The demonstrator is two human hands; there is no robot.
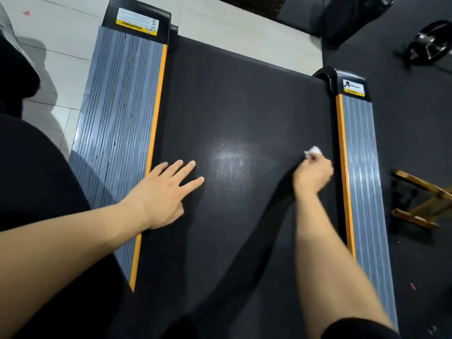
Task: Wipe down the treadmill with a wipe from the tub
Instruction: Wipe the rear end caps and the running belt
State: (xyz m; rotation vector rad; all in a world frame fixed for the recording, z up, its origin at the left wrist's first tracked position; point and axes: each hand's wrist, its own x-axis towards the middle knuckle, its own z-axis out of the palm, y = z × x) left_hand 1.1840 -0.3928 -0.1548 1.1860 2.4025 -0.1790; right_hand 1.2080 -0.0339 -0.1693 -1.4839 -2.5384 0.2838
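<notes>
Right hand [313, 173], right of centre: fingers curled around a crumpled white wipe [313, 150], pressing it to the black treadmill belt [232, 94] just beside the right side rail [362, 152]. Left hand [163, 192], centre left: fingers straight and spread, palm flat on the belt, its heel at the orange edge of the left side rail [122, 118]. Upper left: yellow warning label [137, 25]. Right edge: wooden frame [420, 204] on the dark floor mat [403, 118].

Pale tiled floor [61, 57] left; dark rubber matting [415, 143] right, wooden stand [420, 204] on it.
</notes>
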